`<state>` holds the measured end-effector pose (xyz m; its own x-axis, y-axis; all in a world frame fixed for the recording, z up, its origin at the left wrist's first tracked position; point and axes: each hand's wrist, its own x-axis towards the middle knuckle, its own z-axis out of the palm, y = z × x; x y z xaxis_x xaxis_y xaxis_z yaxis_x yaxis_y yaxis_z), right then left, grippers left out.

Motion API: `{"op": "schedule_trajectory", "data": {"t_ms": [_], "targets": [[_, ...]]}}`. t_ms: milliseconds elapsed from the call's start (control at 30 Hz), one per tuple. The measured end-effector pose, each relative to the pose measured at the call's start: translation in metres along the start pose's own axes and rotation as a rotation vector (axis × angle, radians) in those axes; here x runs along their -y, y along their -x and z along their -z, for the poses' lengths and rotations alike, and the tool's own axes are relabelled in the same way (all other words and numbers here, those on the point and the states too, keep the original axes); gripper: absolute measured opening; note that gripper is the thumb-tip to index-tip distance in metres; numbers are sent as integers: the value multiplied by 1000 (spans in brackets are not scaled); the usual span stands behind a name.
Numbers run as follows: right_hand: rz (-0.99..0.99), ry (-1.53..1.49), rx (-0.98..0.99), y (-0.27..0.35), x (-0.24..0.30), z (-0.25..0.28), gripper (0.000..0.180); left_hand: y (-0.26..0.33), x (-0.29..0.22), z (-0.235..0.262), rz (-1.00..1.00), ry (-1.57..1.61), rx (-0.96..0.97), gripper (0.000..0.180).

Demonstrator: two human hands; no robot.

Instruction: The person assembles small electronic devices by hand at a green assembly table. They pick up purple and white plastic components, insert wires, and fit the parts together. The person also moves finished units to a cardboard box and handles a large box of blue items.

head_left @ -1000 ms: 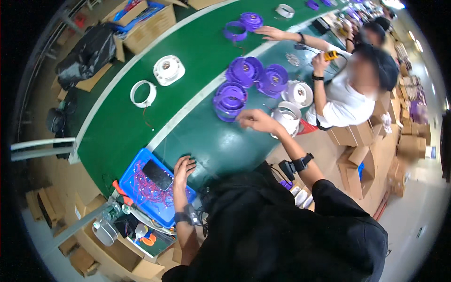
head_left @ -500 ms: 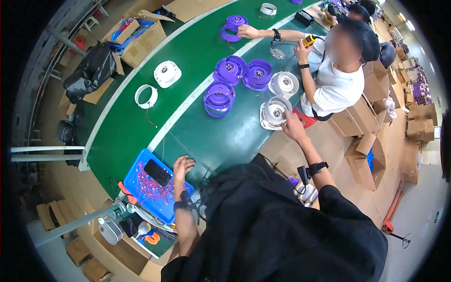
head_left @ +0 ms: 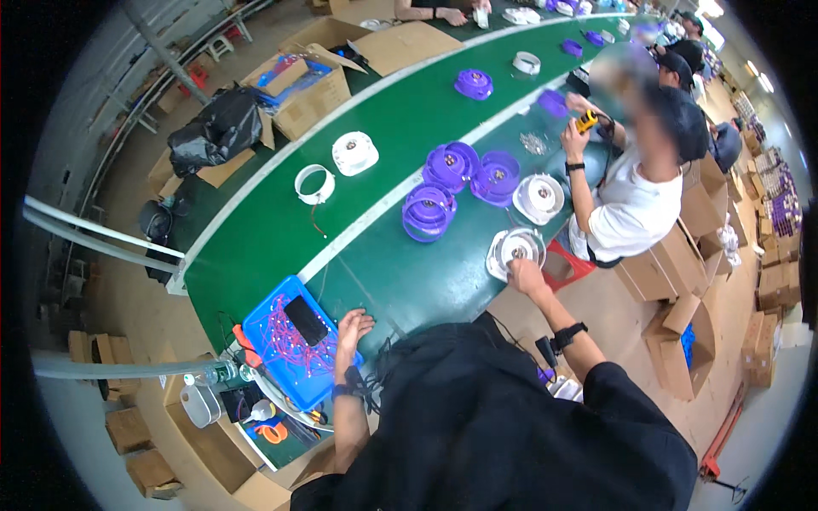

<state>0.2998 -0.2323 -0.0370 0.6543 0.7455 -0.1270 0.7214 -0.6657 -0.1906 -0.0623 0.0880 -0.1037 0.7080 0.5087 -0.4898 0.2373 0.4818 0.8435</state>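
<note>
Right hand (head_left: 526,277) grips the round white plastic housing (head_left: 514,249) at the near edge of the long green bench (head_left: 383,264). Left hand (head_left: 352,328), fingers spread and empty, rests beside the blue plastic tray (head_left: 290,341), far left of that housing.

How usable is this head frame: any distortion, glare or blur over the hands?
Head view: strong fisheye, the green table bows and corners go black; even light, no glare; right hand on the white round part and left hand are small but sharp.
</note>
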Motion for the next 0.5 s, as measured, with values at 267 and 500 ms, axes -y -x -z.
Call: {"op": "schedule_trajectory", "data": {"t_ms": [267, 500], "targets": [[318, -439, 149, -14, 92, -24, 23, 6, 6, 4, -24, 7, -23, 28], [518, -1008, 486, -43, 165, 49, 27, 18, -18, 6, 75, -49, -66, 28]]}}
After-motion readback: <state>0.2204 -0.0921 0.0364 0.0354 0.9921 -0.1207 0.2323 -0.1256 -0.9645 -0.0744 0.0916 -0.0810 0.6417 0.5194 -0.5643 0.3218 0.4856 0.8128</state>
